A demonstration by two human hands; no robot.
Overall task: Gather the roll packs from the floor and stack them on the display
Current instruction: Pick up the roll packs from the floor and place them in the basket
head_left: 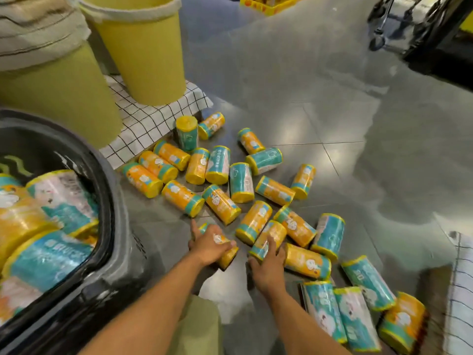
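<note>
Several cylindrical roll packs in orange, yellow and teal wrap lie scattered across the grey floor (320,93); one stands upright (187,133) by the display's edge. My left hand (208,245) is closed over one lying pack (228,256). My right hand (268,271) grips the near end of another lying pack (270,238). A black bin (112,252) at the left holds several more of the same packs (48,260). The low display (151,119) is covered with a white checked cloth.
Two large yellow-green buckets (143,52) stand on the checked cloth at the upper left. A wheeled cart (409,26) is at the upper right, a yellow crate (268,3) at the top. Another checked cloth edge (460,290) shows at the right.
</note>
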